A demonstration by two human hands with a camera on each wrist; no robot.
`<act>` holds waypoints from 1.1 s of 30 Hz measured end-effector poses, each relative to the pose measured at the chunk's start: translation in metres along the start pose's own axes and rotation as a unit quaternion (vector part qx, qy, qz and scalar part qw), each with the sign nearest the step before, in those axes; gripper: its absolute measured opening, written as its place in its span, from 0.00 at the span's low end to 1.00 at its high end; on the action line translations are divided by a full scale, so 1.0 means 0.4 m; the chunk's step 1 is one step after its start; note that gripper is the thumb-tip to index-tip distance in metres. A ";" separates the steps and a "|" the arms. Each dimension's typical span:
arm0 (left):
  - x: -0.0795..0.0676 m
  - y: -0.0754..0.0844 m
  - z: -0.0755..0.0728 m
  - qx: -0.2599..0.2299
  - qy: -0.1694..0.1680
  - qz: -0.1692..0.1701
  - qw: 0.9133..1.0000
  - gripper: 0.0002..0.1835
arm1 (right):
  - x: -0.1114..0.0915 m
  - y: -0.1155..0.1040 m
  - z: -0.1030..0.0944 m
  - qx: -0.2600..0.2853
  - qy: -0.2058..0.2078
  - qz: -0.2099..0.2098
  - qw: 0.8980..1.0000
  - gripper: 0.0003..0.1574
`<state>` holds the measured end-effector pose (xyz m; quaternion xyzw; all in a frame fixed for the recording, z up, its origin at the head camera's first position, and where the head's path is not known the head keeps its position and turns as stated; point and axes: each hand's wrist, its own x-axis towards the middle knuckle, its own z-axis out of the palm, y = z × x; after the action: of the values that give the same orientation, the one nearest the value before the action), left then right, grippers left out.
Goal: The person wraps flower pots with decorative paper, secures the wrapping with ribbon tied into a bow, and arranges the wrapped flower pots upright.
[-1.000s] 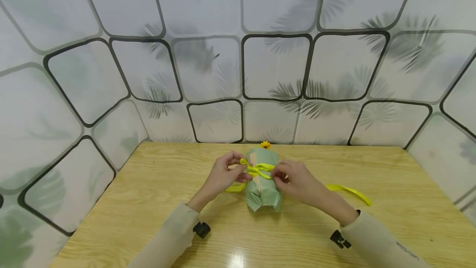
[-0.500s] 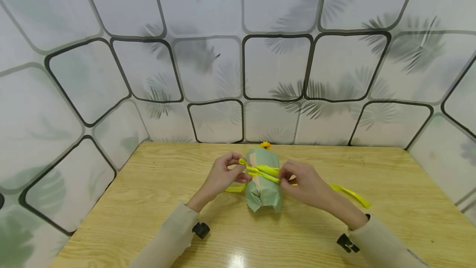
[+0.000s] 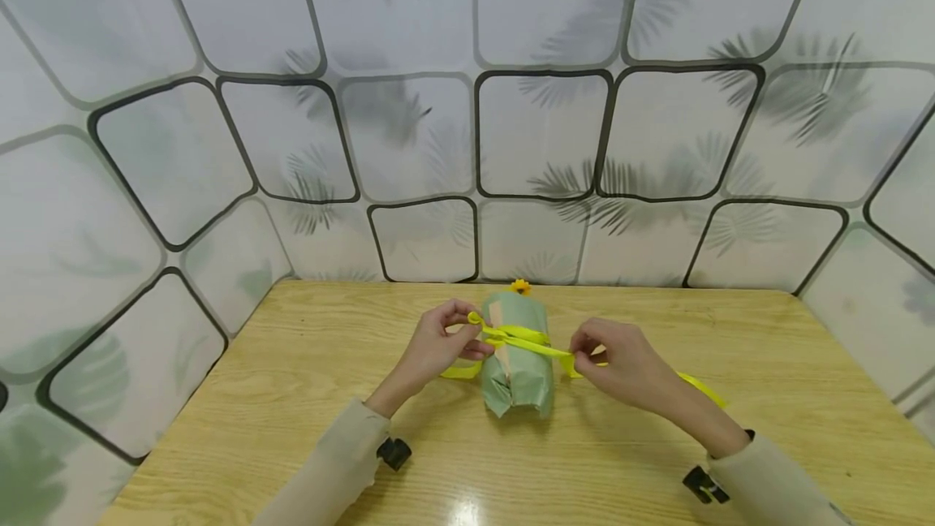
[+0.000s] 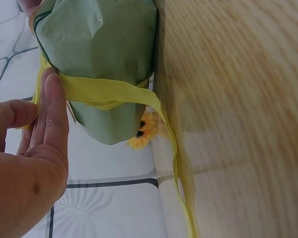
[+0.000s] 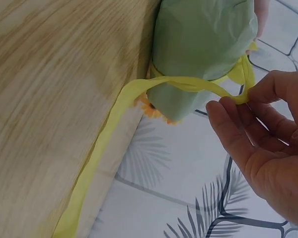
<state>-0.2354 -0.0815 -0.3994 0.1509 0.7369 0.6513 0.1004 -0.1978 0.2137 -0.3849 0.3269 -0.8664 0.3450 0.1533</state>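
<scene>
A bundle wrapped in green paper lies on the wooden table, with a yellow ribbon around its middle. At the bundle's left side my left hand pinches a small loop of the ribbon between thumb and fingers. My right hand, off to the right of the bundle, pinches another stretch of ribbon, drawn out from the knot area. In the right wrist view the thumb and fingertips meet on that ribbon. The left wrist view shows a ribbon tail running down along the table. Fingers partly hide the knot.
An orange flower shows beyond the bundle's far end. Ribbon tails lie on the table at both sides, one past the right wrist. A patterned wall stands behind the table's far edge.
My right hand has moved right, away from the bundle, pulling ribbon with it; the loop seen earlier on that side has become a straight strand. My left hand has stayed nearly still.
</scene>
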 end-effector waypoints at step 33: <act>0.003 -0.001 0.001 0.006 0.011 0.012 1.000 0.14 | -0.036 0.027 -0.045 -0.060 -0.003 0.054 0.997 0.12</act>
<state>-0.2366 -0.0806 -0.3998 0.1530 0.7398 0.6498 0.0843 -0.1937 0.2386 -0.3844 0.2712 -0.9023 0.2991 0.1512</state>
